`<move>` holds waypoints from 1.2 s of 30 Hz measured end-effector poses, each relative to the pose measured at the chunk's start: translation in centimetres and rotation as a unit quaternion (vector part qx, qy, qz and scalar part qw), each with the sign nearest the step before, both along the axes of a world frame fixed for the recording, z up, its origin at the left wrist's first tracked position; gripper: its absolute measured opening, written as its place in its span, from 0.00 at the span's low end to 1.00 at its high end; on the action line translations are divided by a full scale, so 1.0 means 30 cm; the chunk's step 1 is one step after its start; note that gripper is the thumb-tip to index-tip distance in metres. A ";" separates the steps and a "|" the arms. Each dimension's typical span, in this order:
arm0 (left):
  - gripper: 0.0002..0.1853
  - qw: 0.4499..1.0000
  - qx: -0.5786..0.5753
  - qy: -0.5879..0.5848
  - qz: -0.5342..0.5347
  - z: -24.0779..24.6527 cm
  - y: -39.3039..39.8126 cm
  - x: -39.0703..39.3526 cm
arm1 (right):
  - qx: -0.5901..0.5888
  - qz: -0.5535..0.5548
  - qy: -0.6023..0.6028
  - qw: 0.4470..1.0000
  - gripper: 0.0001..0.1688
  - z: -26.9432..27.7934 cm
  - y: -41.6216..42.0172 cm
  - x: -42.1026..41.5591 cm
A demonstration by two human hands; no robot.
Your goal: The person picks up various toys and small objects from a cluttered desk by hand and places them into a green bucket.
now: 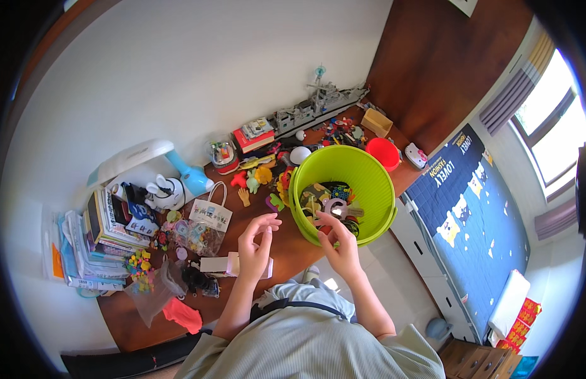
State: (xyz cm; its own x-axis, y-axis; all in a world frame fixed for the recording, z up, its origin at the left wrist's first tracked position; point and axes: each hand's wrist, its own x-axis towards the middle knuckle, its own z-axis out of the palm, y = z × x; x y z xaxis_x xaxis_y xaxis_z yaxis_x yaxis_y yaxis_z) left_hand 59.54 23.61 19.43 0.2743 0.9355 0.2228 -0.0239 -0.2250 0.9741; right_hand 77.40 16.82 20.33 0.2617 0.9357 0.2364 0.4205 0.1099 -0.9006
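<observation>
My left hand (256, 247) hovers over the front of the wooden desk (293, 256), its fingers curved and nothing in them. Just below it lie white and pink flat boxes (216, 264), partly covered by that hand. My right hand (342, 248) is in front of the near rim of a green plastic bucket (316, 161), thumb and fingers apart, without a held object. Whether it touches the rim I cannot tell. Mixed toys lie inside the bucket, among them a pale purple ring-shaped piece (334, 204). Left of the bucket are soft toy figures: a yellow flower (263, 175) and a red one (238, 179).
Along the wall stands a grey brick-built warship (316, 106). A red tub (384, 152) and a wooden box (376, 123) sit behind the bucket. To the left are a desk lamp (188, 175), stacked books (108, 222) and bagged trinkets (203, 237). A bed (477, 227) is at right.
</observation>
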 end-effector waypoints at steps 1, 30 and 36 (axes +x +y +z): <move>0.12 1.000 -0.012 -0.010 0.003 -0.002 -0.002 -0.011 | -0.003 0.009 -0.002 1.000 0.26 0.003 0.007 -0.009; 0.14 0.985 -0.102 0.105 0.095 -0.389 0.068 -0.214 | -0.128 0.242 0.221 0.936 0.29 -0.252 0.253 -0.251; 0.15 0.977 -0.183 0.104 0.046 -0.460 0.136 -0.225 | -0.133 0.180 0.214 0.951 0.32 -0.428 0.325 -0.273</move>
State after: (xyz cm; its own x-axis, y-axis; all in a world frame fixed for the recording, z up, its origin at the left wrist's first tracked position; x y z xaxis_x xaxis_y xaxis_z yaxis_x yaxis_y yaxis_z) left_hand 52.77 27.69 5.63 0.1894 0.9648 -0.1824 0.1870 0.1469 0.9713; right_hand 69.22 26.57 7.49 -0.0674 0.9948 -0.0766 -0.0136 -0.0777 -0.9969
